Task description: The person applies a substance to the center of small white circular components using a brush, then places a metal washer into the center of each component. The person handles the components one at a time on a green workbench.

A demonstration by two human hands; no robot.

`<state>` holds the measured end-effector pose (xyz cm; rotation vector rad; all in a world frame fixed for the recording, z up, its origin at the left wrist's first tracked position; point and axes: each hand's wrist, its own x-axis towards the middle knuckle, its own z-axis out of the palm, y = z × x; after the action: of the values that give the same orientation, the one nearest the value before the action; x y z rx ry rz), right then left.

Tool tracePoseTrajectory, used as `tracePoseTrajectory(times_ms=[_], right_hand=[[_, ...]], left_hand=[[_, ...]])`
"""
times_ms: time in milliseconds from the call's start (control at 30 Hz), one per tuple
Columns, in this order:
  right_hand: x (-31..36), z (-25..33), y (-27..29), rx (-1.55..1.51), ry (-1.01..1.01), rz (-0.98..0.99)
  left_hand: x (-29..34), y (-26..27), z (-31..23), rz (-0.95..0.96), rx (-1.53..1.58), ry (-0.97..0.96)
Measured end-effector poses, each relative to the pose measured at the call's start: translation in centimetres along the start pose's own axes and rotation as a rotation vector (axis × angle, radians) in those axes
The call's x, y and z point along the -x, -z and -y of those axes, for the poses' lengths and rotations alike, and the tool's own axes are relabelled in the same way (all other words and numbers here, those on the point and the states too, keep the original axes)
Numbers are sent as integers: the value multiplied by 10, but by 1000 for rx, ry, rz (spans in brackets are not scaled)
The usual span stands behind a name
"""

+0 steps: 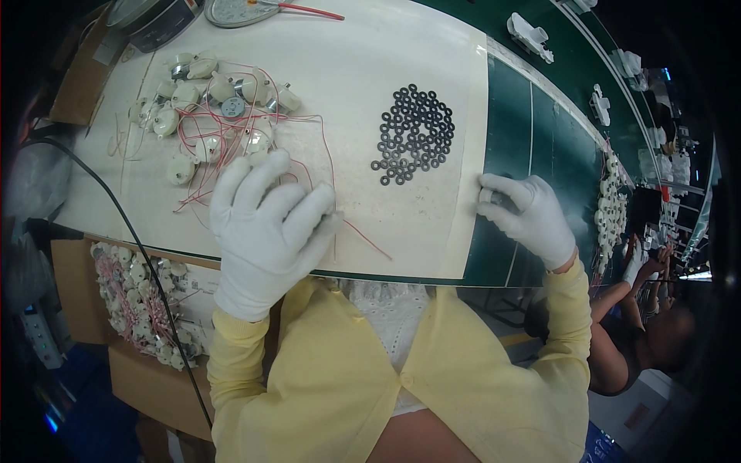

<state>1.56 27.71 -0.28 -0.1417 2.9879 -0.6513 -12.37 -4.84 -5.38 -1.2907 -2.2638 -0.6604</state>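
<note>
My left hand [266, 231], in a white glove, hovers at the near edge of a pile of small motors [185, 96] with cream-coloured caps and thin red and pale wires. Its fingers are curved and apart, and I see nothing held in them; what lies under the palm is hidden. A red wire [369, 238] shows just beyond its fingertips. My right hand [532, 220], also gloved, is over the right border of the white work surface. Its thumb and forefinger are pinched together, and whatever is between them is too small to make out. Black rings [417, 135] lie flat between the hands.
A cardboard box [81, 282] with more wired motors stands below the table at left. A black cable [116, 204] runs past it. At the back sit a round container [154, 23] and a grey dish [239, 11]. White parts [529, 35] lie on a green conveyor; another person [629, 339] is at right.
</note>
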Motion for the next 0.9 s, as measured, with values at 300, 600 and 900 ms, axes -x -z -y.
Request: tracePoseTrajectory(times_ms=[300,600,900], right_hand=[[-13,-6,-25,-876,-333,-76],[-52,6,-12,-159,153,-106],[-66,26,-1,323,243,-41]], left_hand=[[5,-4,0,45,146,0],[9,-7,3,20,181,-2],[8,-8,3,4,192,-3]])
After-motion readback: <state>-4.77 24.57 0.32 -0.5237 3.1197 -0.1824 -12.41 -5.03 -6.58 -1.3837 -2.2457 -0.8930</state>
